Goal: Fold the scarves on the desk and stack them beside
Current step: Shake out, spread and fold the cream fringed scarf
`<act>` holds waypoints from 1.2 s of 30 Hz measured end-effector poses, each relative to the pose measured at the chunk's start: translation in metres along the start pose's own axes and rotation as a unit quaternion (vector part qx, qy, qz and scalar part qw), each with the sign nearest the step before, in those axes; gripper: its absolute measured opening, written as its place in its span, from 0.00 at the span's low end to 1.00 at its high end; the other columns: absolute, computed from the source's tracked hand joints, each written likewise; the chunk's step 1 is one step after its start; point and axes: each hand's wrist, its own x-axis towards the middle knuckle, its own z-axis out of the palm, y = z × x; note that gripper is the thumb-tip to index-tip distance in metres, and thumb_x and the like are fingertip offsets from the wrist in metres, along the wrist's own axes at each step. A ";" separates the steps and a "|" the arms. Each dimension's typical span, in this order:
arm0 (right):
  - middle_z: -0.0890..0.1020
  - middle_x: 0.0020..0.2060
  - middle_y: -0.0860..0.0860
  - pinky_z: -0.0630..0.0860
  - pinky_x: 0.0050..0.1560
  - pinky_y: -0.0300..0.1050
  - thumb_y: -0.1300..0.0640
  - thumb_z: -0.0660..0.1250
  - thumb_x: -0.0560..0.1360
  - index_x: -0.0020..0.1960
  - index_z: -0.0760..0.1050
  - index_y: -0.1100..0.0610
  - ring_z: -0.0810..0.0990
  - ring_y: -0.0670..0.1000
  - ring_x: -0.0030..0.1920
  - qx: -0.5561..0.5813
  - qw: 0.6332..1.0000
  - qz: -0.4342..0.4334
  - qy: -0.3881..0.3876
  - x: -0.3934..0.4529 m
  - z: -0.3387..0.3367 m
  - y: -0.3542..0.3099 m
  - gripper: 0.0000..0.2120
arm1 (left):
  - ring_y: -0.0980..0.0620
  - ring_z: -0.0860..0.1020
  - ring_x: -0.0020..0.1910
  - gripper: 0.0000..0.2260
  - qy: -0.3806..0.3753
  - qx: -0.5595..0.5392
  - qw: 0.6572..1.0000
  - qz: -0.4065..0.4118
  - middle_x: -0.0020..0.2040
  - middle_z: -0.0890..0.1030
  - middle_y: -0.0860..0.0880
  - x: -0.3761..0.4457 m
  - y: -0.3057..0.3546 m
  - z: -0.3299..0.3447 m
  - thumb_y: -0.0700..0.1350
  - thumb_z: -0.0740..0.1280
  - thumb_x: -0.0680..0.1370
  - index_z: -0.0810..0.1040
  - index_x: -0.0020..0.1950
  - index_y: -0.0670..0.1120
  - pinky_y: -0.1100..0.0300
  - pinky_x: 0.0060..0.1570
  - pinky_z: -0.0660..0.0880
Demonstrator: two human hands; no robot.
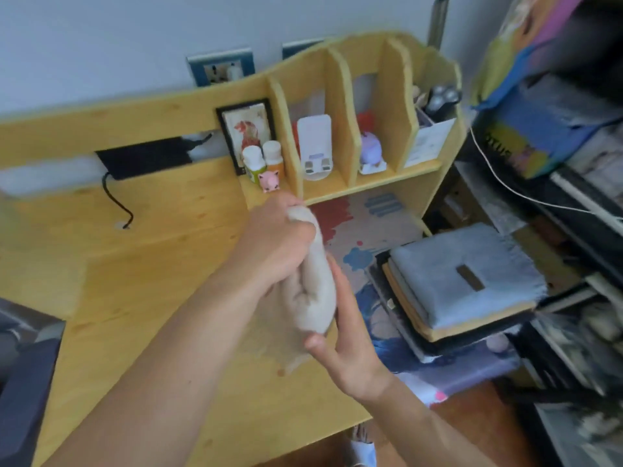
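1. The person holds a beige scarf bunched in both hands above the desk, roughly over its right half
2. The left hand has its fingers curled tight round the scarf's upper end, near the foot of the organiser
3. The right hand cups the lower end from the right side; its thumb presses the bottom of the bundle and the fingers lie along the cloth, loosely wrapped rather than clenched
4. The bundle's long axis runs from the left fist, far and slightly left, down toward the right palm, nearer the body. A looser flap hangs below and to the left, apparently reaching the desk; motion blur hides its edge
5. The stack of folded scarves, blue on top, sits well to the right of the hands, on a surface beside the desk
6. Judgement: the scarf looks gathered, not yet squared into a fold, so this is a mid-fold step
7. The relation that matters: the stack lies to the right, so the right hand is nearer it, and the bundle's long axis points past the stack rather than at it. The scarf would likely need flattening, then a turn and a carry rightward to land squarely on the blue one
8. Risk: the trailing flap could drag or unfold on the way
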 end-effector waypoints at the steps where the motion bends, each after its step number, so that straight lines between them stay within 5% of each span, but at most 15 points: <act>1: 0.56 0.81 0.50 0.59 0.78 0.55 0.33 0.65 0.75 0.82 0.48 0.58 0.56 0.53 0.80 -0.004 1.000 -0.023 0.021 0.006 -0.016 -0.007 0.49 | 0.48 0.81 0.49 0.11 -0.008 -0.005 1.000 0.017 0.52 0.81 0.47 0.003 0.028 0.012 0.38 0.66 0.74 0.78 0.53 0.51 0.51 0.50 0.80; 5: 0.63 0.77 0.50 0.66 0.74 0.50 0.45 0.74 0.73 0.81 0.51 0.54 0.64 0.51 0.77 -0.055 0.981 -0.076 0.167 0.024 -0.095 -0.025 0.46 | 0.46 0.81 0.49 0.07 -0.049 -0.017 0.995 0.089 0.49 0.82 0.43 0.014 0.124 0.074 0.37 0.68 0.73 0.79 0.47 0.47 0.45 0.56 0.80; 10: 0.68 0.74 0.44 0.68 0.70 0.44 0.55 0.78 0.70 0.78 0.52 0.45 0.68 0.44 0.73 -0.216 0.916 -0.074 0.329 0.035 -0.232 -0.068 0.47 | 0.48 0.80 0.34 0.01 -0.148 -0.221 0.956 0.122 0.32 0.78 0.45 0.028 0.230 0.150 0.38 0.67 0.68 0.76 0.37 0.43 0.61 0.34 0.75; 13: 0.76 0.64 0.51 0.69 0.59 0.44 0.61 0.75 0.69 0.72 0.65 0.50 0.73 0.47 0.63 -0.348 0.863 -0.080 0.357 0.042 -0.311 -0.095 0.36 | 0.47 0.82 0.38 0.06 -0.189 -0.304 0.927 0.112 0.39 0.80 0.43 0.042 0.263 0.182 0.34 0.63 0.76 0.79 0.49 0.40 0.63 0.31 0.75; 16: 0.81 0.50 0.60 0.63 0.46 0.45 0.62 0.73 0.67 0.55 0.77 0.60 0.75 0.59 0.52 -0.526 0.786 -0.105 0.307 0.047 -0.377 -0.087 0.16 | 0.45 0.81 0.47 0.16 -0.156 -0.268 0.945 0.107 0.50 0.81 0.43 0.058 0.241 0.211 0.36 0.64 0.76 0.77 0.63 0.44 0.60 0.32 0.77; 22: 0.77 0.47 0.60 0.70 0.49 0.56 0.68 0.73 0.56 0.50 0.75 0.62 0.75 0.62 0.47 -0.683 0.722 -0.111 0.010 0.018 -0.376 0.050 0.23 | 0.45 0.79 0.56 0.18 -0.084 -0.112 0.989 -0.038 0.54 0.79 0.47 0.078 0.070 0.266 0.38 0.67 0.76 0.75 0.64 0.49 0.51 0.56 0.78; 26: 0.77 0.52 0.60 0.70 0.56 0.57 0.65 0.70 0.62 0.50 0.75 0.60 0.75 0.62 0.51 -0.680 0.726 -0.087 -0.043 -0.014 -0.346 0.105 0.16 | 0.44 0.80 0.51 0.20 -0.051 -0.151 0.972 -0.170 0.54 0.79 0.46 0.062 -0.010 0.289 0.36 0.66 0.78 0.71 0.69 0.48 0.48 0.52 0.80; 32: 0.78 0.59 0.63 0.66 0.70 0.61 0.66 0.67 0.62 0.49 0.78 0.63 0.74 0.66 0.60 -0.651 0.748 -0.127 -0.018 -0.005 -0.358 0.081 0.15 | 0.48 0.79 0.57 0.16 0.096 -0.245 0.962 -0.078 0.63 0.77 0.51 0.062 -0.004 0.294 0.41 0.67 0.81 0.73 0.64 0.59 0.43 0.60 0.79; 36: 0.72 0.65 0.56 0.65 0.69 0.53 0.51 0.73 0.63 0.58 0.74 0.55 0.70 0.59 0.64 -0.652 0.735 -0.023 -0.182 0.000 -0.356 0.073 0.24 | 0.45 0.72 0.68 0.23 0.081 -0.067 0.993 -0.051 0.76 0.63 0.46 0.063 -0.012 0.295 0.48 0.63 0.84 0.63 0.78 0.55 0.48 0.67 0.72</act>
